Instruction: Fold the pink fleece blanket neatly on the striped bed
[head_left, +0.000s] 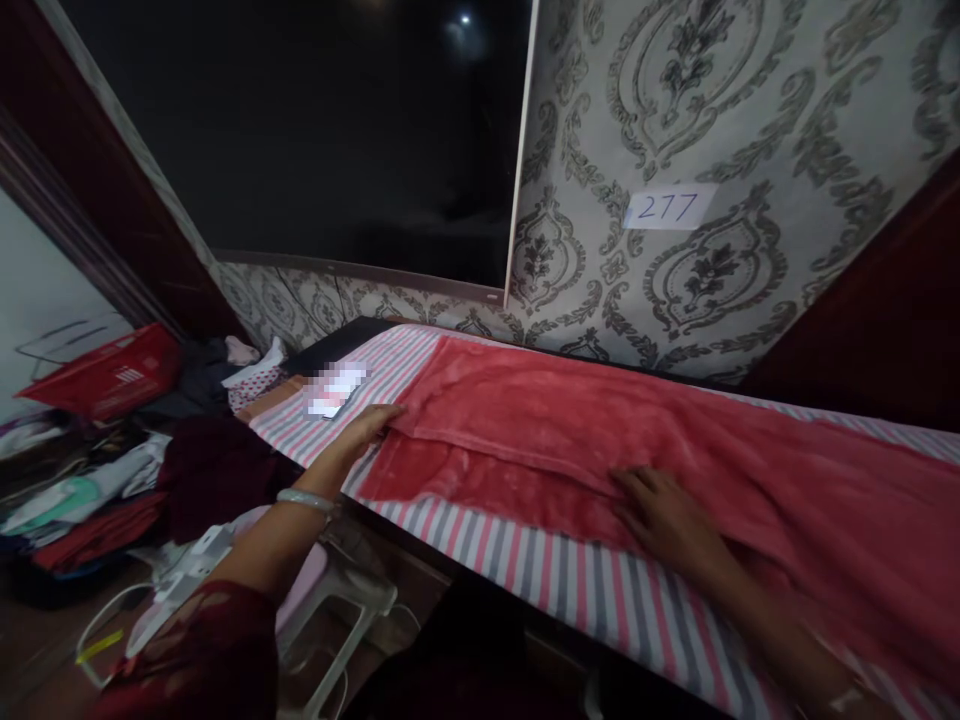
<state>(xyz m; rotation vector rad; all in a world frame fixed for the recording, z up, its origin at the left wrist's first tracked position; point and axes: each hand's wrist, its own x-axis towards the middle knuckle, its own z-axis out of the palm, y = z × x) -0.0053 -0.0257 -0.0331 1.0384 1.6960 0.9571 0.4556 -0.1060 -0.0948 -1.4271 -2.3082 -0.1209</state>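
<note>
A red plush cloth (540,410) lies lengthwise along a table, its upper layer folded over a darker lower strip of the same cloth. My left hand (369,428) has its fingers closed on the left end of the upper layer's edge. Farther right along that edge, my right hand (664,510) grips the fold with bent fingers; its thumb side is partly hidden. Between the two hands the edge runs nearly straight. Under the cloth is a pink, grey and white striped sheet (480,535).
A phone-like bright object (337,390), blurred out, lies on the sheet's left part. Left of the table are piled clothes (97,500), a red bag (112,375) and a plastic stool (337,600) with a power strip (199,560). A large dark screen (337,130) hangs behind.
</note>
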